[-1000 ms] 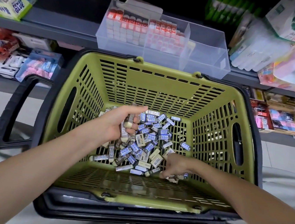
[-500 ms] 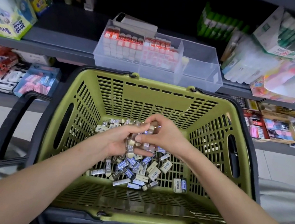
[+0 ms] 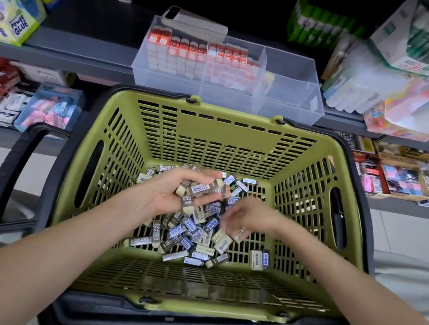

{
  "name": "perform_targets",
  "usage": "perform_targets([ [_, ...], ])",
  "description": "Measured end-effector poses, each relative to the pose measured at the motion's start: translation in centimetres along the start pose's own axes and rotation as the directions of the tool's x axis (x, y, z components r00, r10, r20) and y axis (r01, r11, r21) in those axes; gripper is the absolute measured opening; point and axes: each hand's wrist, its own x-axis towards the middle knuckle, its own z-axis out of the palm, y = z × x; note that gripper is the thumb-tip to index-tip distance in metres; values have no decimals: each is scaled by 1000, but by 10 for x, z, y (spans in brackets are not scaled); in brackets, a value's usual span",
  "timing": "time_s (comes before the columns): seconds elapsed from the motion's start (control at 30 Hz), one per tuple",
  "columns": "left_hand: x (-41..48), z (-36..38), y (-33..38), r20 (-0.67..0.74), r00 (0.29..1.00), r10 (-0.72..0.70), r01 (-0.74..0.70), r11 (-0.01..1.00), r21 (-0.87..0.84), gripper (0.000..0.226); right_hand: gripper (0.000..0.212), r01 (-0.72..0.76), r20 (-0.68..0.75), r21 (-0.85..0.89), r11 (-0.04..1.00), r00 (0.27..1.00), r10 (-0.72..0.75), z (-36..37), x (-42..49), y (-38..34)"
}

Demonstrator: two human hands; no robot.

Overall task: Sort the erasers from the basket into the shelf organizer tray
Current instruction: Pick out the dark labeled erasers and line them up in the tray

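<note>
Beyond the basket's (image 3: 211, 138) far rim: grey shelf (image 3: 88, 41), with a clear organizer tray (image 3: 288, 90) standing on it. The tray's left and middle compartments are packed with red-topped packs (image 3: 193, 53).

The basket is olive green with slotted walls; a black handle (image 3: 5, 178) is folded out to its left.

On the basket floor lies a loose pile of erasers (image 3: 186, 232) in blue and grey-brown sleeves, bunched at the centre. A pair of erasers (image 3: 258, 259) lies apart, toward the basket's right wall.

Left hand (image 3: 169, 197) is above the pile inside the basket, palm up, fingers curled round a bundle of several erasers (image 3: 201, 189).

Right hand (image 3: 244, 216) is also inside the basket, lower, over the pile's right edge, fingers pointing down. It is blurred; cannot tell whether they pinch anything.
</note>
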Motion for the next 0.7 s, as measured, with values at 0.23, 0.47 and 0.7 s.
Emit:
perform_targets([
  [0.23, -6, 4, 3, 38, 999, -2, 10, 979, -205, 32, 32, 71, 61, -602, 795, 997, -43, 55, 31, 44],
  [0.47, -16, 4, 18, -22, 998, 59, -63, 946, -317, 24, 26, 177, 200, -657, 733, 978, -57, 54, 29, 56],
  [0.7, -17, 2, 31, -199, 950, 239, -243, 970, 9, 28, 13, 93, 155, -370, 924, 987, -37, 26, 18, 54],
])
